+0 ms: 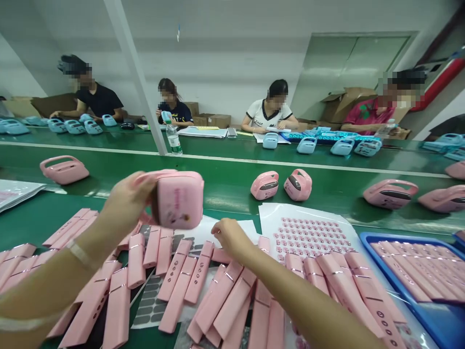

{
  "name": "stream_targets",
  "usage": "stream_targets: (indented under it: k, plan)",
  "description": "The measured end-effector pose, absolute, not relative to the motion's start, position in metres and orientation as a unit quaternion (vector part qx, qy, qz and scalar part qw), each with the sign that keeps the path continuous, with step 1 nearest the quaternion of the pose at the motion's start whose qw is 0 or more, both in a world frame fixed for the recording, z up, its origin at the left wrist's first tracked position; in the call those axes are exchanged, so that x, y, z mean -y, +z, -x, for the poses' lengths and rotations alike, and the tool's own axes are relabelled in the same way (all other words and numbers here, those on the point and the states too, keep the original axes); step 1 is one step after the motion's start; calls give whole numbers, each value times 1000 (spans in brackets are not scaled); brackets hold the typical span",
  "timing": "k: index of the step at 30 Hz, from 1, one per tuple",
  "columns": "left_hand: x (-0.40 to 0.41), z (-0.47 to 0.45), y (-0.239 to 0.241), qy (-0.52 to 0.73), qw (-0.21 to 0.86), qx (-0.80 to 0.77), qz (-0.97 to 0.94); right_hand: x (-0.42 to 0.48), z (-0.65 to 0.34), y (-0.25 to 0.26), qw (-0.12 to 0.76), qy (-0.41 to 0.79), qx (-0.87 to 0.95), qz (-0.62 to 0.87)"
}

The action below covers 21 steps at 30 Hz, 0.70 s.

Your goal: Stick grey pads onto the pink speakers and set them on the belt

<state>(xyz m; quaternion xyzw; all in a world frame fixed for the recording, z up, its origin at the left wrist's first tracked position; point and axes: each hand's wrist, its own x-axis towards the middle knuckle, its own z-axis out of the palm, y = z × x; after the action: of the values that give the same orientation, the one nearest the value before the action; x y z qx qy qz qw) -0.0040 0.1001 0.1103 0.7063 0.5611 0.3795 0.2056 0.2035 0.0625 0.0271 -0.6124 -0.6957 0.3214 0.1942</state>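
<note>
My left hand (125, 208) is closed around one side of a pink plastic case with a carry handle (181, 201). The case is raised above the bench, its printed face turned toward me. My right hand (232, 237) is just right of the case, low over the bench, with fingers curled together; whether anything is in them is hidden. Beneath both hands lie many long pink plastic pieces (178, 293), some with round button marks. Under those pieces shows a sheet of grey stickers (148, 303).
A sheet of small round pink stickers (312, 235) lies to the right. Beyond it is a blue tray (366, 237) of pink pieces. More pink cases (265, 185) stand on the green belt (218, 174). Several people sit across, with blue cases (307, 145) and a bottle (174, 140).
</note>
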Motion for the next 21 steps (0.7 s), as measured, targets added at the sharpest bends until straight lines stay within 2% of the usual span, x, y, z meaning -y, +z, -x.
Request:
stream_targets:
  k: [2, 4, 7, 10, 16, 21]
  plan:
    - [-147, -17, 124, 299, 87, -566, -763, -79, -196, 14, 120, 289, 719, 620]
    - [-191, -43, 121, 210, 14, -550, -809, -88, -190, 5, 66, 263, 741, 614]
    - [-239, -80, 98, 77, -30, -519, -851, -90, -184, 3, 33, 231, 781, 580]
    - [-264, -108, 73, -1, -47, -503, -863, -85, -176, 9, 11, 203, 816, 540]
    - [-286, -137, 67, -54, -72, -542, -836, -81, -153, 8, -54, 163, 829, 532]
    - [-265, -201, 63, 6, -56, -494, -868, -81, -139, 2, -31, 162, 803, 573]
